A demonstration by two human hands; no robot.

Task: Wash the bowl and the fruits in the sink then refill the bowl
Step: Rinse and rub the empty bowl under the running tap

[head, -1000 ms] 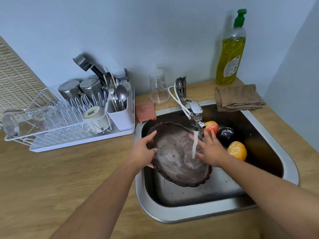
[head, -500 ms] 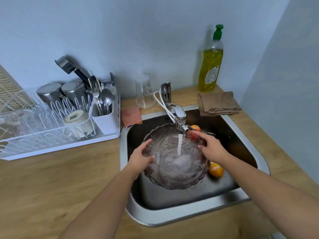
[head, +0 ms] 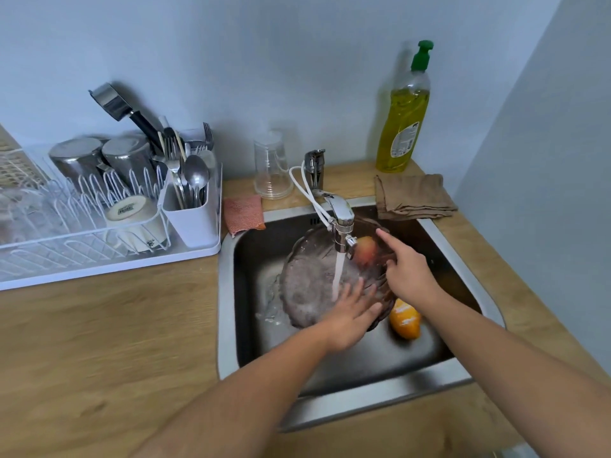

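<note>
Bowl (head: 309,285) under running tap (head: 342,215) | left hand (head: 351,315) flat inside it; right hand (head: 408,273) grips rim

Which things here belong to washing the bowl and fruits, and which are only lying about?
In use: bowl, tap, sink, red fruit, orange fruit, left hand flat inside the bowl, right hand at its rim.

Lying about: soap bottle, folded cloth, sponge, clear cup, dish rack.
</note>
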